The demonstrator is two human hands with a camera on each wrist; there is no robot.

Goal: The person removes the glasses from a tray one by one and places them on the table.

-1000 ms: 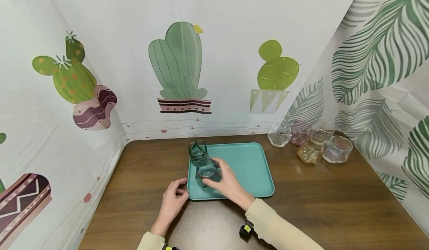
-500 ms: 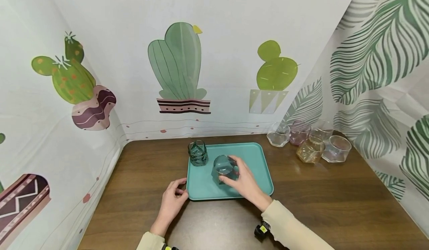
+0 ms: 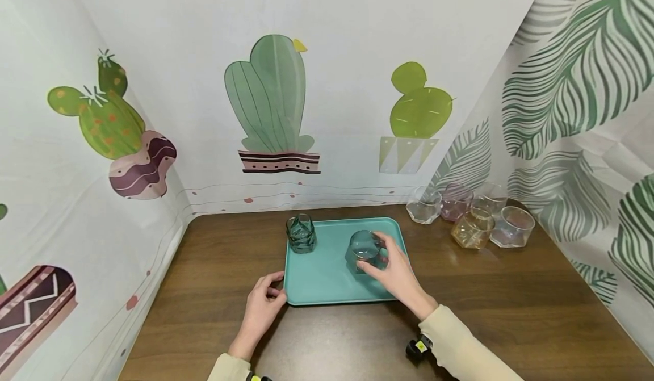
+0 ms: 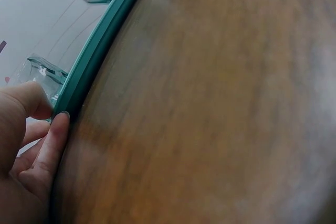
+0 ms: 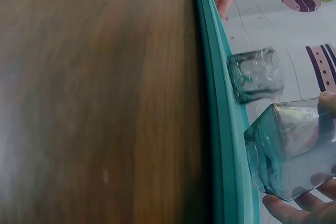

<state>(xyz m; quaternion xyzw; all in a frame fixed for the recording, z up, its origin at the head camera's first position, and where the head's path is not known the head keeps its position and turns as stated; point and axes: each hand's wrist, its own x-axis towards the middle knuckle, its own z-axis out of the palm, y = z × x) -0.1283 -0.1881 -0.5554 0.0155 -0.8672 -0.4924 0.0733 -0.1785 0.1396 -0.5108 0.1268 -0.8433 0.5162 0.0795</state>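
In the head view my right hand grips a clear blue-grey drinking glass, upright over the right part of the teal tray. Thumb and fingers sit on opposite sides of this glass; whether its base touches the tray I cannot tell. A dark green faceted glass stands in the tray's far left corner. At the near left corner, my left hand touches the outside of the rim with loosely bent fingers. The left wrist view shows those fingertips against the tray rim.
Several glasses stand in a group at the table's back right, among them an amber glass, a pink glass and a clear glass. Behind the wooden table hangs a white cloth printed with cacti.
My right hand has carried the blue-grey glass rightward across the tray, from close by the dark green glass to the right part. The left hand has stayed at the corner.
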